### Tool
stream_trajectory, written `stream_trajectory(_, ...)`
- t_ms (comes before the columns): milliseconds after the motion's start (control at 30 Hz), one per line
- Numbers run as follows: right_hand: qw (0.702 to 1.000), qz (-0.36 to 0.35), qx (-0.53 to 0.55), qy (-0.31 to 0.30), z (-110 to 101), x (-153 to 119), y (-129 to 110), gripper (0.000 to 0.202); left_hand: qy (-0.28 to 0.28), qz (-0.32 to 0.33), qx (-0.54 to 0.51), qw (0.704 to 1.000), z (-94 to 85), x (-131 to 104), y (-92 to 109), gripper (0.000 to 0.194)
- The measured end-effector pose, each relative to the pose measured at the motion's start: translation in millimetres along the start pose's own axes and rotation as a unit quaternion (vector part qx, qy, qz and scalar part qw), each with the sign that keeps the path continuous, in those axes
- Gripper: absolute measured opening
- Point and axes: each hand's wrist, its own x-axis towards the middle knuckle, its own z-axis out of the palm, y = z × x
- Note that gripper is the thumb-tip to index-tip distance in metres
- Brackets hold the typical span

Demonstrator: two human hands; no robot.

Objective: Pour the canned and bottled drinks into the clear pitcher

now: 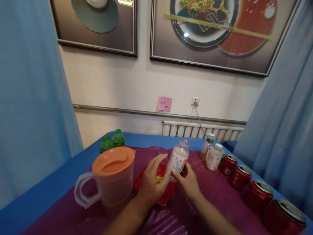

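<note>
An uncapped clear bottle (179,160) with a floral label and cloudy whitish liquid tilts to the right above a red scalloped dish (167,195). My right hand (188,182) grips its lower right side. On the bottle's left is my left hand (153,179), its thumb against the label and its fingers apart and extended. Something yellow and red shows in the dish behind my left hand. Left of the hands stands a clear pitcher (117,186) with an orange lid (113,160).
Two green bottles (106,144) stand at the back left. Two white-capped bottles (214,158) are at the back right, with several red cans (241,177) in a row along the right edge. Purple plastic (212,199) covers part of the blue table (49,189).
</note>
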Motion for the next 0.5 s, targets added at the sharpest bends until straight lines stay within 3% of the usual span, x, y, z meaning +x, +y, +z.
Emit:
stream_trajectory(167, 0.999, -0.013, 0.032, -0.006, 20, 10, 0, 0.052, -0.036, 0.101, 0.027, 0.994, -10.0, 5, 23, 0.030)
stream_trajectory(367, 1.000, -0.007, 0.010, -0.003, 31, 11, 15, 0.049, -0.109, 0.090, 0.025, 0.990, -29.4, -2, 42, 0.037)
stream_trajectory(433, 1.000, -0.011, -0.018, 0.005, 30, 10, 17, 0.051, -0.092, 0.091, 0.051, 0.990, -44.3, -20, 42, 0.046)
stream_trajectory(500, 0.999, -0.015, -0.049, 0.013, 29, 9, 17, 0.053, -0.019, 0.067, 0.085, 0.994, -66.6, -46, 36, 0.052)
